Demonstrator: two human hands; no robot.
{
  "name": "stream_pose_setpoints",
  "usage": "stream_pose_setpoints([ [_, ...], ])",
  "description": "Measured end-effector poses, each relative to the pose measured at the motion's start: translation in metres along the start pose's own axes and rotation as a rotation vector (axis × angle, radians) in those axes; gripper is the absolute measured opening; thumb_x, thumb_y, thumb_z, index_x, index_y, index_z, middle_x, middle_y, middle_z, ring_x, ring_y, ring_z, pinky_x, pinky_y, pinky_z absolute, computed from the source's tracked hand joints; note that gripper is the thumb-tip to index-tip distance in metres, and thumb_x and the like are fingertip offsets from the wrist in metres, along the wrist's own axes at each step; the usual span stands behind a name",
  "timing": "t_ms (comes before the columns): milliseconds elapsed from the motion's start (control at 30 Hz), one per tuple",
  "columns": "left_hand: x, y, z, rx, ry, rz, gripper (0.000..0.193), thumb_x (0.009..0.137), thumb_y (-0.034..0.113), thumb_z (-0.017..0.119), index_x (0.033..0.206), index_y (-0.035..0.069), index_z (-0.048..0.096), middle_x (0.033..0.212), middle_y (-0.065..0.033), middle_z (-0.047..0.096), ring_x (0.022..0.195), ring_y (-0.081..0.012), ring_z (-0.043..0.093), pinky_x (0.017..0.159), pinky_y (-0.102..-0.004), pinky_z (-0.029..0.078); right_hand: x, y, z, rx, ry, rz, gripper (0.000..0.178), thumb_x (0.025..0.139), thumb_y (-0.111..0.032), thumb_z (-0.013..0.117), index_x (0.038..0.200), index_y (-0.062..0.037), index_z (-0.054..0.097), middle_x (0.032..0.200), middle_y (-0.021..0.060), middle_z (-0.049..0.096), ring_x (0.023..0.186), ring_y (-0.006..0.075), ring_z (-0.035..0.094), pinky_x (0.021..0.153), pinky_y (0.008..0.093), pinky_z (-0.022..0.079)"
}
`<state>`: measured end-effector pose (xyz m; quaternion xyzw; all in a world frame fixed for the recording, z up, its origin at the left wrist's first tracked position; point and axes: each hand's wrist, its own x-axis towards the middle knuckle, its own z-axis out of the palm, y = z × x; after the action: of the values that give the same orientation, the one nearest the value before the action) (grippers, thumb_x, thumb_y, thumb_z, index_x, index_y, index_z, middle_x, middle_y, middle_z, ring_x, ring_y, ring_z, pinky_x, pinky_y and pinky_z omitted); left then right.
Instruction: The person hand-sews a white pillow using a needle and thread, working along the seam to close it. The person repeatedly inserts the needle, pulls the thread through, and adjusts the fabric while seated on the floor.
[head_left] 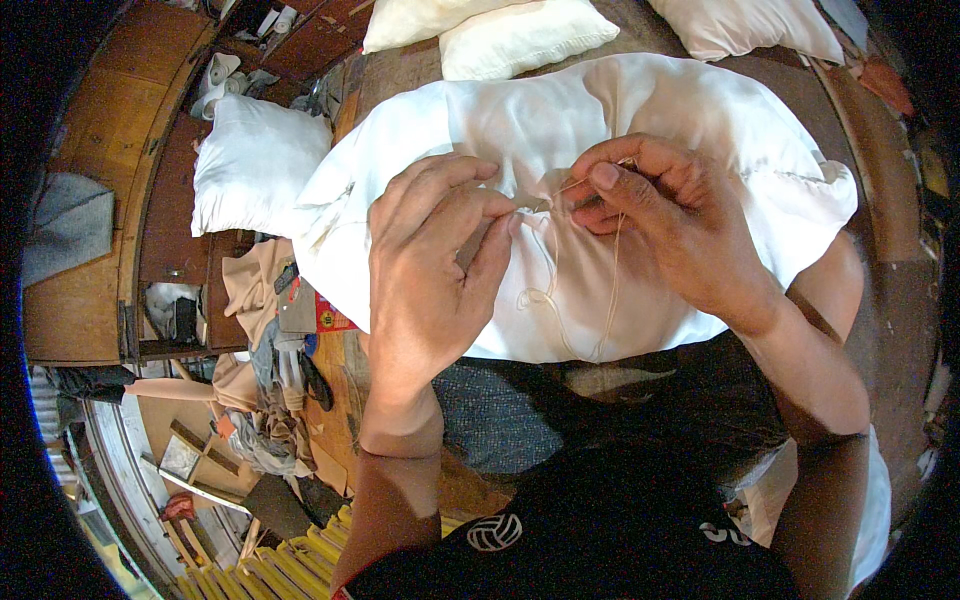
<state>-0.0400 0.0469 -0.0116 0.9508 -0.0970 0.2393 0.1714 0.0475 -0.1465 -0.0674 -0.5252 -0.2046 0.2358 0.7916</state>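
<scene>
A large white cushion (700, 120) with a smooth, shiny cover lies across my lap. My left hand (430, 240) pinches a bit of its cover between thumb and index finger, near the middle. Close by on the right, my right hand (680, 215) is closed in a pinch on a pale thread (617, 260). The thread hangs from these fingers and loops over the cushion. A short taut stretch runs from the right fingertips toward the pinched cloth. Whether a needle is between the right fingers is too small to tell.
A smaller white pillow (262, 165) rests at the left, beside wooden cabinets (100, 200). More cream pillows (525, 38) lie at the far side. Crumpled cloths (265, 280) and a dark sandal (316, 382) are at lower left, near yellow slats (270, 570).
</scene>
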Motion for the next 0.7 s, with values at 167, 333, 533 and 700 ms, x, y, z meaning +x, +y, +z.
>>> stream_pose_setpoints([
  [167,0.003,0.000,-0.003,-0.011,-0.008,-0.002,0.012,0.081,0.004,0.073,0.092,0.004,0.070,0.110,-0.0103,0.068,0.110,-0.0316,0.061,0.095,-0.0408,0.044,0.002,-0.004,-0.003,0.023,-0.066,-0.019,0.024,0.105,-0.020,0.056,0.110,0.0011,0.066,0.096,0.0049,0.071,0.088,0.0091,0.064,0.080,0.0227,0.052],
  [333,0.005,0.005,-0.001,-0.041,0.014,-0.041,0.010,0.080,0.000,0.073,0.089,0.001,0.071,0.109,-0.0135,0.072,0.107,-0.0305,0.065,0.094,-0.0375,0.049,0.003,-0.006,-0.006,-0.023,-0.100,0.023,0.027,0.104,-0.024,0.057,0.113,-0.0001,0.066,0.101,0.0094,0.072,0.096,0.0153,0.069,0.088,0.0286,0.056],
  [533,0.005,-0.002,0.003,-0.082,0.025,0.011,0.009,0.083,0.002,0.071,0.091,0.003,0.071,0.100,-0.0115,0.071,0.094,-0.0312,0.066,0.084,-0.0387,0.050,0.002,-0.008,-0.005,-0.007,-0.109,0.037,0.029,0.105,-0.025,0.056,0.111,0.0015,0.066,0.099,0.0070,0.071,0.092,0.0116,0.066,0.085,0.0257,0.054],
  [700,0.008,-0.006,0.004,-0.165,-0.001,-0.009,0.007,0.081,0.001,0.072,0.089,0.002,0.071,0.089,-0.0109,0.072,0.084,-0.0308,0.067,0.079,-0.0378,0.052,0.003,-0.004,-0.011,0.022,-0.159,0.037,0.027,0.104,-0.024,0.057,0.113,-0.0001,0.066,0.102,0.0079,0.072,0.097,0.0142,0.069,0.090,0.0287,0.056],
])
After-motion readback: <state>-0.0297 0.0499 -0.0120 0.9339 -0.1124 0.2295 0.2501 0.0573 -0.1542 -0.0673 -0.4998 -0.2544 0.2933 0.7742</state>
